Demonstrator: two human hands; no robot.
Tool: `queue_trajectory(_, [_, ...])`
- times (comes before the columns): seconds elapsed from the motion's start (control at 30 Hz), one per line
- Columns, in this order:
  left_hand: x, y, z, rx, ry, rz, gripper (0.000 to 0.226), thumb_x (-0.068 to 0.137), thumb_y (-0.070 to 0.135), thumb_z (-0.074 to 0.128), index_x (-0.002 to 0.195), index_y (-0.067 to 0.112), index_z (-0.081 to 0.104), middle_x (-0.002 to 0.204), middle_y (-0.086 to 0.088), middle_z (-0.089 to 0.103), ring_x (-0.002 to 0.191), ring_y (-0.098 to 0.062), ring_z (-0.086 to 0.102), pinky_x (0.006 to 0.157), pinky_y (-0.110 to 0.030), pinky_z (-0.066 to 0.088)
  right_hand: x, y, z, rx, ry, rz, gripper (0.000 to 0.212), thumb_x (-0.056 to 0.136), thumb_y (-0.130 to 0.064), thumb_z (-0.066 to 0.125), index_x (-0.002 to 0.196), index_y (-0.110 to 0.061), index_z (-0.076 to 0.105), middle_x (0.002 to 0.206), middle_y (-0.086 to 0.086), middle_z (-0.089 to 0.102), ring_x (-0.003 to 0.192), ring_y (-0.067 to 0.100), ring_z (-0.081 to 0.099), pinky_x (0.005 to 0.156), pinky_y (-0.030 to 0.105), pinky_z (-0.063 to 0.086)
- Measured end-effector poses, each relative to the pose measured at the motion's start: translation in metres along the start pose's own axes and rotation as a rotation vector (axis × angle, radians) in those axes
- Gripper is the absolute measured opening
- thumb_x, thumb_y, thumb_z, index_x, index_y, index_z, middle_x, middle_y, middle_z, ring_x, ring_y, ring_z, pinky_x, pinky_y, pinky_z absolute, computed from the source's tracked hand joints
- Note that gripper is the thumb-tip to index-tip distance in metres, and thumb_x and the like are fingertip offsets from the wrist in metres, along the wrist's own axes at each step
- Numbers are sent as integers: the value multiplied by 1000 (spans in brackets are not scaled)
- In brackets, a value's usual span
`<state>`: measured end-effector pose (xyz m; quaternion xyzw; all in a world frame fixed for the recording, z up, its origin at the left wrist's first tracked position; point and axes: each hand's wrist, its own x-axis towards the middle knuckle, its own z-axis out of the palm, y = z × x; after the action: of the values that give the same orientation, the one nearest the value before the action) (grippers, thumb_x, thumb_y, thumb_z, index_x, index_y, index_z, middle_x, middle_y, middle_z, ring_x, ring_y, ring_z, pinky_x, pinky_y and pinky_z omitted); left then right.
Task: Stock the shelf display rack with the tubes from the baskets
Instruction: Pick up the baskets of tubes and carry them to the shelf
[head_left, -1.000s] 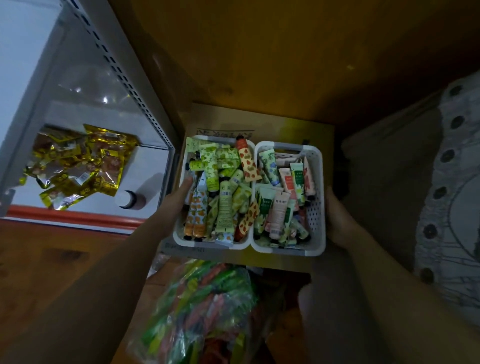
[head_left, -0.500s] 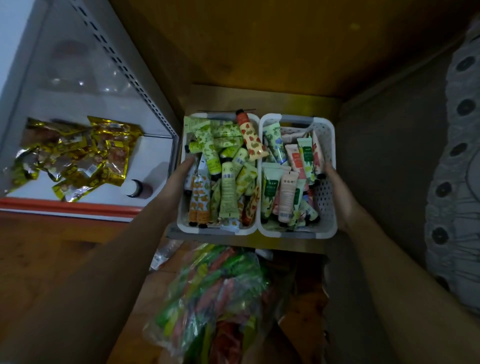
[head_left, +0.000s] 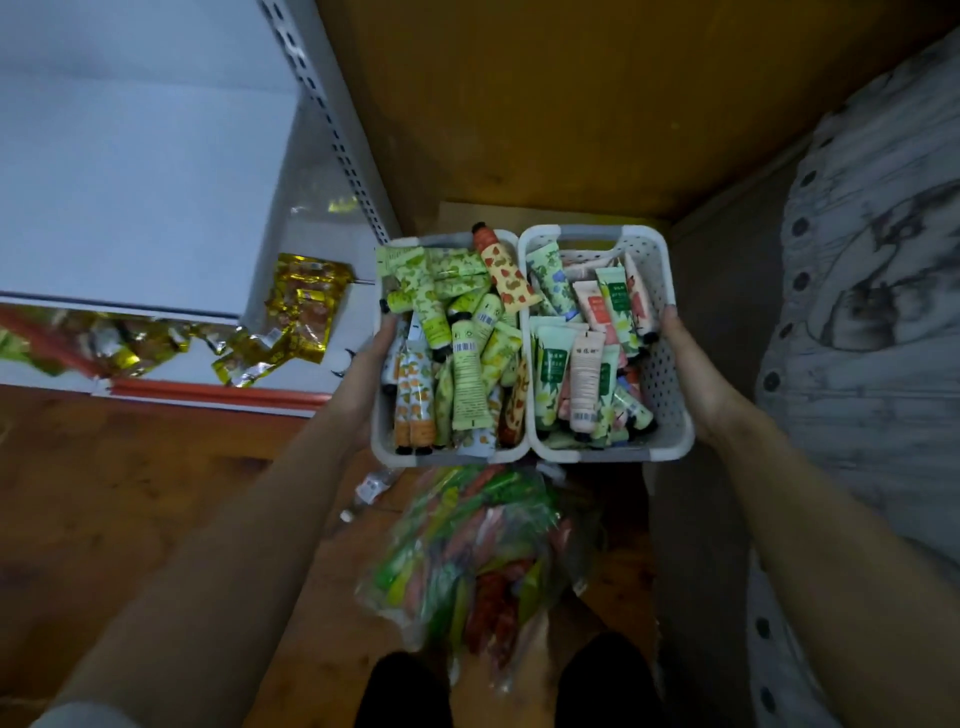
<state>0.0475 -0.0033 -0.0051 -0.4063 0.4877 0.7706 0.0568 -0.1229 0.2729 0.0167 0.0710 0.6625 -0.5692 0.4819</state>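
Note:
Two white plastic baskets sit side by side between my hands, held up off the floor. The left basket (head_left: 385, 447) is full of green, yellow and orange printed tubes (head_left: 470, 382). The right basket (head_left: 670, 415) holds pink, mint and white tubes (head_left: 587, 379). My left hand (head_left: 363, 379) grips the left basket's outer wall, thumb over the rim. My right hand (head_left: 696, 374) grips the right basket's outer wall, thumb on the rim. The white shelf rack (head_left: 156, 197) with its perforated upright (head_left: 332, 119) stands to the left.
Gold snack packets (head_left: 296, 312) lie on the rack's bottom shelf above a red edge strip (head_left: 218, 392). A clear bag of colourful tubes (head_left: 478, 556) lies on the wooden floor below the baskets. A brown board wall is ahead, a patterned grey cloth (head_left: 872, 312) to the right.
Both hands have lifted the two baskets up and toward me, off the cardboard they rested on. The view has tilted down, and my dark shoes now show at the bottom.

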Motion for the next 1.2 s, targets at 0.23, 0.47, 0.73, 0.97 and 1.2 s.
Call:
queue_trajectory(0.23, [-164, 27, -40, 7, -19, 35, 52, 97, 59, 38, 113, 18, 66, 102, -11, 74, 88, -28, 71, 73, -37, 55, -153, -21, 70, -23, -16, -37, 63, 95, -68, 24, 123, -27, 62, 118, 1, 70, 109, 18, 67, 92, 41, 49])
queue_trajectory(0.47, [-304, 16, -89, 4, 98, 82, 56, 93, 64, 42, 121, 21, 64, 114, -9, 71, 100, -24, 70, 86, -42, 54, -248, -9, 135, -153, -77, -70, 61, 97, -64, 22, 115, -25, 66, 108, 1, 74, 96, 14, 71, 81, 34, 51])
queue_trajectory(0.73, [-436, -25, -149, -213, 253, 131, 68, 83, 71, 56, 129, 20, 62, 128, -14, 63, 115, -34, 62, 103, -55, 43, -304, 3, 217, -386, -222, -120, 49, 92, -72, 27, 99, -42, 65, 98, -8, 72, 91, 9, 67, 84, 34, 49])
queue_trajectory(0.97, [-518, -56, -214, -395, 374, 208, 65, 87, 66, 53, 122, 12, 65, 115, -19, 67, 104, -37, 65, 96, -52, 49, -341, 7, 310, -528, -372, -174, 52, 93, -71, 25, 112, -39, 61, 112, -6, 67, 103, 9, 63, 100, 36, 45])
queue_trajectory(1.2, [-575, -87, -321, -574, 457, 246, 66, 90, 64, 49, 128, 12, 62, 127, -21, 62, 118, -41, 58, 106, -59, 40, -345, 34, 447, -644, -481, -162, 69, 87, -78, 29, 128, -33, 59, 117, 1, 70, 109, 17, 66, 99, 42, 48])
